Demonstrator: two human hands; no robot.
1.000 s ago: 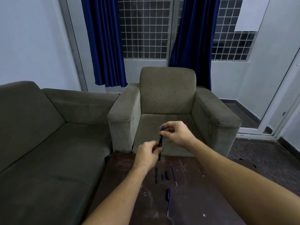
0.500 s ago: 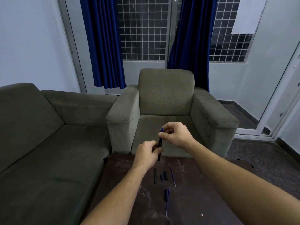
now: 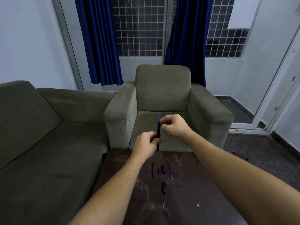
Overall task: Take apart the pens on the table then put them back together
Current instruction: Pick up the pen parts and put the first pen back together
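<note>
1. Step in hand: one pen (image 3: 158, 132) is held upright in the air above the far edge of the table (image 3: 203, 184), blue tip uppermost. A joint in its upper half appears to be under work. Whether it is being loosened or tightened cannot be told.
2. Left hand (image 3: 146, 143): fingers curled round the lower part of the pen, clamping it. The bottom end projects below the hand.
3. Right hand (image 3: 174, 126): fingers curled, with thumb and forefinger tips pinching the pen just under the blue tip.
4. Loose parts on the table, below the hands: a barrel (image 3: 152, 170), two short pieces (image 3: 162, 169) and a refill (image 3: 170, 170) lie side by side, apart from one another. A second refill (image 3: 164, 192) lies nearer, with a short dark part along its far end.
5. Next move, as judged: hold the left grip fixed and turn or pull with the right fingertips along the pen's axis. Keep the pen vertical, so that nothing inside drops out.
6. Pose: both forearms reach forward and converge at the pen. The left hand sits lower and nearer, and the right is higher, with its back upward.
</note>
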